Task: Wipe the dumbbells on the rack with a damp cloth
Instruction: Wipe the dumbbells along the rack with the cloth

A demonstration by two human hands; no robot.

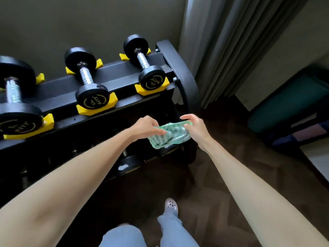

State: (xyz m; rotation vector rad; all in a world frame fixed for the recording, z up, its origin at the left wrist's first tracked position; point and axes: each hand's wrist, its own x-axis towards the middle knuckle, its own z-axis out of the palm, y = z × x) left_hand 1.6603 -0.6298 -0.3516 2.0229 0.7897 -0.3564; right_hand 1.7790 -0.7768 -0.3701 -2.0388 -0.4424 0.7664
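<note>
Basically both the left hand (145, 128) and right hand (193, 128) pinch the cloth (171, 135), likely refolding it before wiping the dumbbells (89, 80) on the rack (179, 59).

Both hands, left hand (145, 128) and right hand (194, 129), grip green cloth (170, 135) beside dumbbell rack (124, 68).

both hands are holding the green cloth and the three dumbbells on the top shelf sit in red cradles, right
Not quite: the cradles are yellow, not red. The head view shows the rest as you say: the left hand and right hand both hold the green cloth, and three dumbbells sit on the top shelf.
</note>
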